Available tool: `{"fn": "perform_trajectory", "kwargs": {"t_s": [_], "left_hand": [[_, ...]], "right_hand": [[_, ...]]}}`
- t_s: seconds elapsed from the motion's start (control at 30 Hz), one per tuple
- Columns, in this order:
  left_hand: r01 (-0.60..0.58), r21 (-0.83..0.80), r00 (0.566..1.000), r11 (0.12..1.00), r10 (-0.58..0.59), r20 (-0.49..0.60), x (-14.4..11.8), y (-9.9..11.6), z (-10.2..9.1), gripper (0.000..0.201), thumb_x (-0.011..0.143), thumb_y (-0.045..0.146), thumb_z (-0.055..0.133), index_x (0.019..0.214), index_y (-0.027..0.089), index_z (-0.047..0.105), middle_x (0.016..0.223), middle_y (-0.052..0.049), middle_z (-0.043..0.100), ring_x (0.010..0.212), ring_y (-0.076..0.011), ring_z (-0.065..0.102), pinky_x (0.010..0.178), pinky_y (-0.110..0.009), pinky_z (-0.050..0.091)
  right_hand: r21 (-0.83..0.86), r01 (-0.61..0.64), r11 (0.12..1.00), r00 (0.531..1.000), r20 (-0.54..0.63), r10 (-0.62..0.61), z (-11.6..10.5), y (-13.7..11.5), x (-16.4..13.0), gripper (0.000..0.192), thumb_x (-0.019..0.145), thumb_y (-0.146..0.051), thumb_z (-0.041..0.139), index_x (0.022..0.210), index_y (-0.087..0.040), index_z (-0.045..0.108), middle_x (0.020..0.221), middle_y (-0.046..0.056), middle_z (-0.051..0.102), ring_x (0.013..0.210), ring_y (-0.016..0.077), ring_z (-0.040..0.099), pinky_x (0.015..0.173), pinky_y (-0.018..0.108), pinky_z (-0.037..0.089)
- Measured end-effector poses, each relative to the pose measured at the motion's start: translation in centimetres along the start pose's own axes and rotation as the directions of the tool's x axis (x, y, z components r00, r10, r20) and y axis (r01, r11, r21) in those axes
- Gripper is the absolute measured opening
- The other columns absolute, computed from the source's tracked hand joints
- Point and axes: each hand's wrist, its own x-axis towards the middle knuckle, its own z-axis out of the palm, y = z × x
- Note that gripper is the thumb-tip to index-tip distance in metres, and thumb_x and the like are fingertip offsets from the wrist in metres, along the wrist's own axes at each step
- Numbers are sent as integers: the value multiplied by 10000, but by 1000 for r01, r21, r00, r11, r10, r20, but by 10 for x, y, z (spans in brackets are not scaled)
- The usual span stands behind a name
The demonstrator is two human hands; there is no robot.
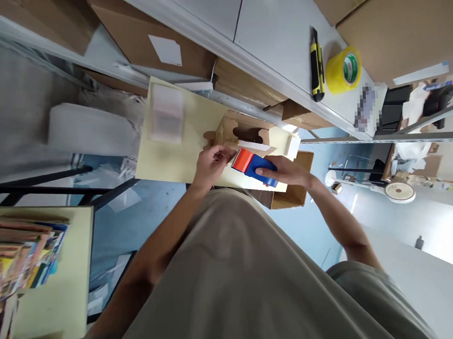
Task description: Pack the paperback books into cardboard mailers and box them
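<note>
pale yellow cardboard, a large flat sheet point(179, 141), fills the middle of a view looking steeply down over the person's own chest and beige shirt. on that sheet, near its lower right edge, sits a blue and orange tape dispenser point(253, 166), its orange end with a toothed edge pointing toward the left hand. the right hand point(287, 172) is wrapped around the blue body of the dispenser, fingers curled over its top in a firm grasp. the left hand point(212, 162) lies just beside the orange end, its fingers bent and pinched together at the dispenser's tip; whether they hold a strip of tape cannot be told. just beyond the hands is a small brown cardboard box point(243, 133) with cut-out flaps, partly open, resting against the sheet. a blurred pale packet or label point(166, 114) lies on the upper left part of the sheet. farther away, on a grey-white table top point(272, 30), a yellow and black utility knife point(315, 63) lies just beside a yellow roll of tape point(343, 70). large brown cartons point(151, 37) stand around that table. at the lower left, a stack of colourful books or booklets point(22, 261) sits on another pale yellow surface. the floor between is light blue.
</note>
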Motion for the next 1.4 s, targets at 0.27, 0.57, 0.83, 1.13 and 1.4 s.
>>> {"fn": "perform_trajectory", "kwargs": {"t_s": [0.27, 0.57, 0.83, 1.13, 1.4], "left_hand": [[96, -194, 958, 976, -144, -249, 52, -37, -22, 464, 893, 655, 932, 880, 222, 763, 758, -22, 720, 607, -123, 563, 531, -274, 411], [193, -410, 907, 891, -322, -273, 92, -78, 2, 512, 883, 666, 963, 853, 227, 701, 791, -15, 706, 566, -83, 497, 490, -249, 397], [288, -404, 864, 868, -417, -281, 108, -95, 7, 313, 934, 448, 912, 833, 228, 713, 738, 7, 685, 654, -130, 598, 569, -253, 469], [270, -355, 859, 895, -391, -332, 109, -108, 27, 202, 966, 249, 845, 816, 222, 713, 771, -3, 710, 806, -172, 695, 782, -295, 553], [179, -167, 901, 970, -230, -368, 97, -130, 28, 314, 1027, 493, 813, 876, 240, 703, 840, -10, 716, 864, -191, 697, 843, -319, 546]], "right_hand": [[-186, -168, 968, 964, 177, 201, -115, -52, 1, 720, 928, -938, 773, 839, -223, 779, 635, 12, 703, 547, 155, 633, 530, 308, 500], [-661, -288, 693, 923, 2, 386, -146, -129, 92, 795, 990, -902, 755, 745, -146, 751, 636, 52, 620, 560, 124, 528, 628, 390, 470], [-645, -147, 750, 980, 7, 198, -155, -96, 125, 795, 842, -981, 831, 792, -191, 765, 728, -13, 616, 721, 170, 687, 694, 349, 553], [-589, -162, 792, 986, -122, 110, -140, -76, 127, 718, 811, -891, 933, 916, -191, 810, 830, 18, 713, 863, 224, 751, 749, 361, 563], [-596, -180, 782, 979, -32, 201, -116, -80, 121, 683, 883, -844, 911, 925, -173, 789, 831, 62, 742, 882, 270, 769, 806, 415, 625]]}}
